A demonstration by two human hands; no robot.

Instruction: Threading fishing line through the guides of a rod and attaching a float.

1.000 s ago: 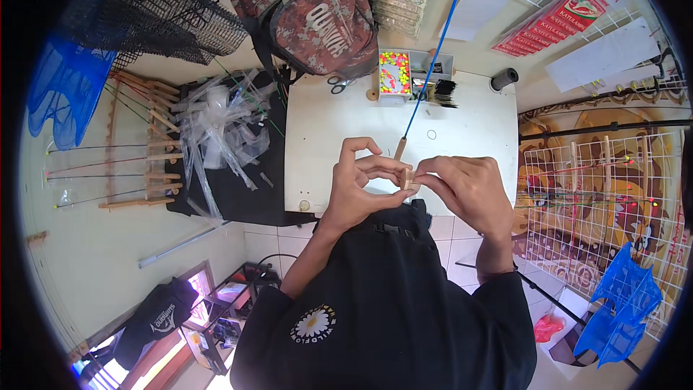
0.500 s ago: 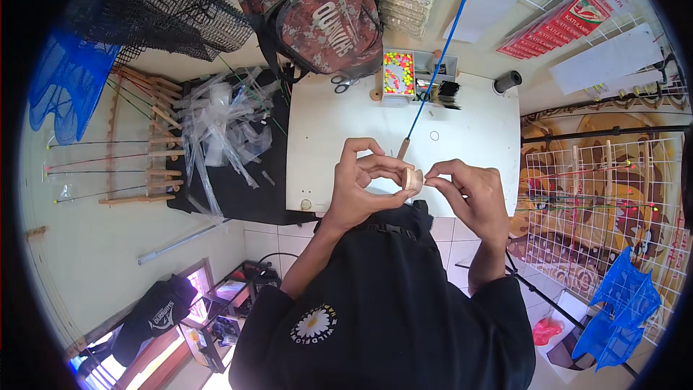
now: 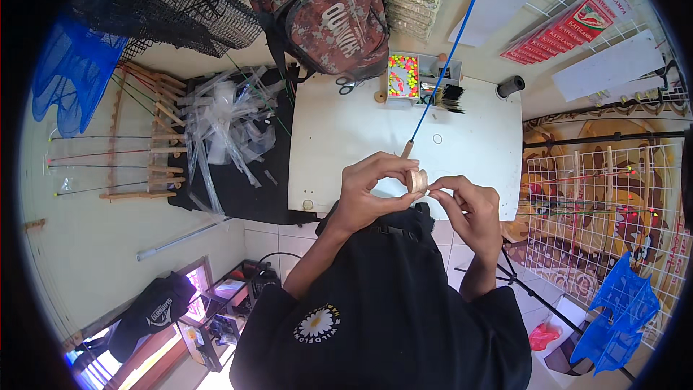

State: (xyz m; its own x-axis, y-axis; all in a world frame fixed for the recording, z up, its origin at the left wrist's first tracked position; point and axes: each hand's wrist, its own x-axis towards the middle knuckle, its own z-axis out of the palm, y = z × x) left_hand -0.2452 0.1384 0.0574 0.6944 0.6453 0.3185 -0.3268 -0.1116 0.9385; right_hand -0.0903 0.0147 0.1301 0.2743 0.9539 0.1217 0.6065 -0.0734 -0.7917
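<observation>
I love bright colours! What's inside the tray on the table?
The tray holds small colourful bits at left and thin black things at right. The bits cover the bottom beneath them; the blue rod hides a strip.

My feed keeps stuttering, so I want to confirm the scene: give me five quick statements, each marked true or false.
1. The left hand holds a round wooden piece. True.
2. The right hand holds the scissors. False: they lie on the white table; its fingertips are beside the wooden piece.
3. A black cylinder stands near the table's far right corner. True.
4. The long rod beyond the hands is red. False: it is blue.
5. Small bright pieces fill one compartment of the box. True.
</observation>
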